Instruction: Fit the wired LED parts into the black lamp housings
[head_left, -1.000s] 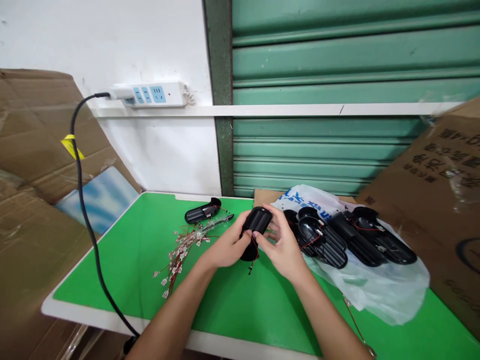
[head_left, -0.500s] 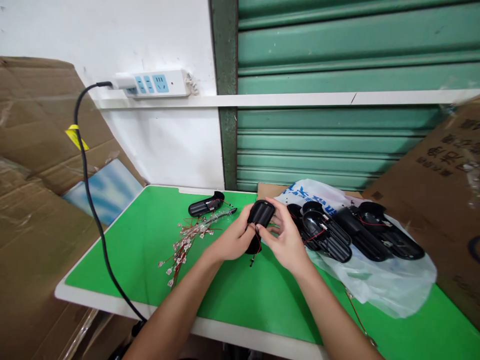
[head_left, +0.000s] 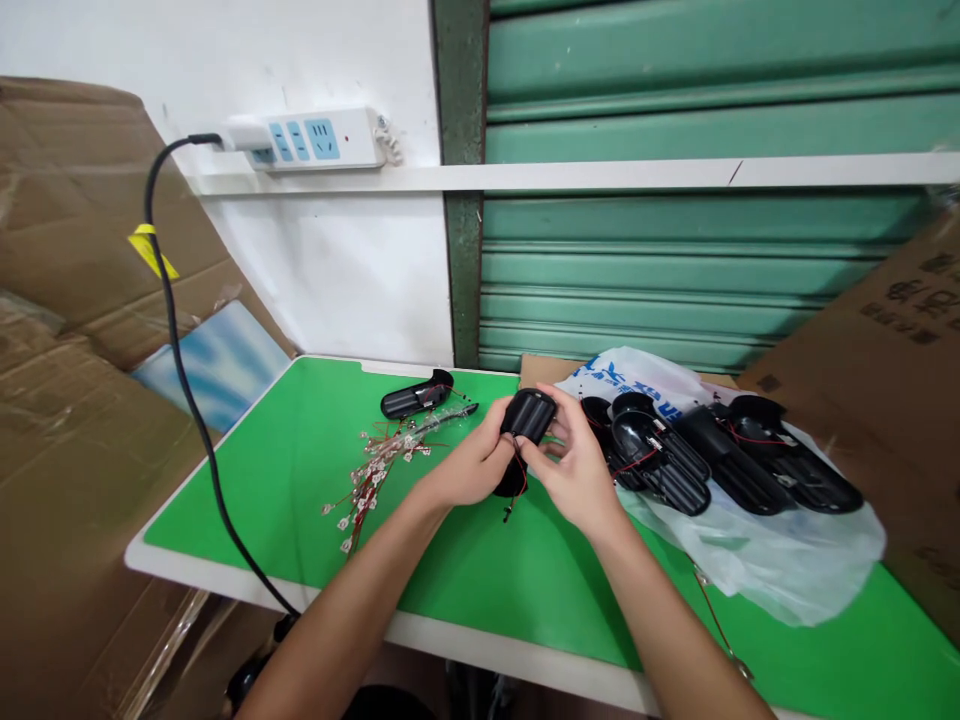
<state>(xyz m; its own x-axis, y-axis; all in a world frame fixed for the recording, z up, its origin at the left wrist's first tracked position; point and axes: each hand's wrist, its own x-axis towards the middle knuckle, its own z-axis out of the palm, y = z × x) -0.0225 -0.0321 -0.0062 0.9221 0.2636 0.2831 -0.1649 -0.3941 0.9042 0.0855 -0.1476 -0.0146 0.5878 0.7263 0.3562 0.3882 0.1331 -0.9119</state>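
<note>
Both hands hold one black plastic housing point(head_left: 531, 414) above the green table, its ribbed hollow side facing me. My left hand point(head_left: 480, 455) is closed around its left edge, thumb near the middle. My right hand point(head_left: 571, 455) grips the right edge, with its thumb against the middle where thin red and black wires run. Those wires hang below the housing and end in a small dark tip point(head_left: 508, 514). Fingers cover part of the housing's centre. Left of my hands lies a bundle of red wires with small metal contact plates point(head_left: 367, 487).
Another black housing point(head_left: 414, 394) lies at the table's back left. Several more housings point(head_left: 660, 455) rest on a white plastic bag point(head_left: 810, 585) at the right. A loose wire point(head_left: 716, 618) lies near the front right. A black cable point(head_left: 196, 410) hangs from the power strip point(head_left: 322, 140). Cardboard point(head_left: 847, 400) stands at the right.
The view has shifted slightly, so the scene sits a little higher and further right. Both hands keep hold of the housing, with only slight finger movement at the wires.
</note>
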